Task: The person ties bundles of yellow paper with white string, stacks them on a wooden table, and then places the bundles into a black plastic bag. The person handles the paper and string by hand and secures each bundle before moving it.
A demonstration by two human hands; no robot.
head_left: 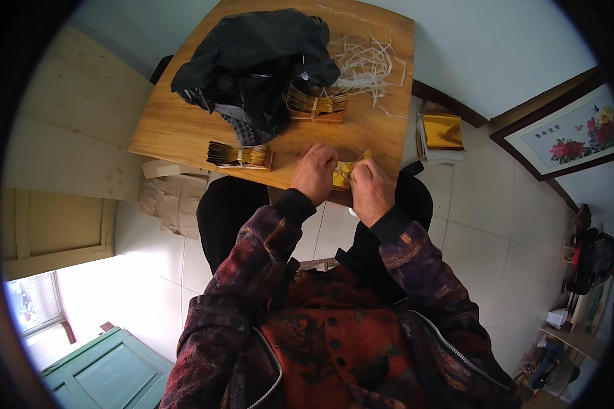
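At the near edge of the table, a small yellow paper bundle [340, 178] lies between my hands, with a thin pale string across its top. My left hand [314, 173] is closed at the bundle's left side, its fingers curled and the tips partly hidden. On the other side my right hand [371, 192] is closed in a pinch at the bundle's right end, beside a raised yellow corner. To the left lies a string-tied stack of folded papers [237, 155]. Farther back, a similar tied stack [316, 103] rests beside dark cloth.
A heap of black cloth [256, 58] covers the back left of the wooden table [164, 129]. Loose white strings [368, 65] are tangled at the back right. Yellow sheets [442, 131] are piled right of the table, brown paper [174, 201] at its left. A framed flower picture [569, 129] leans rightward.
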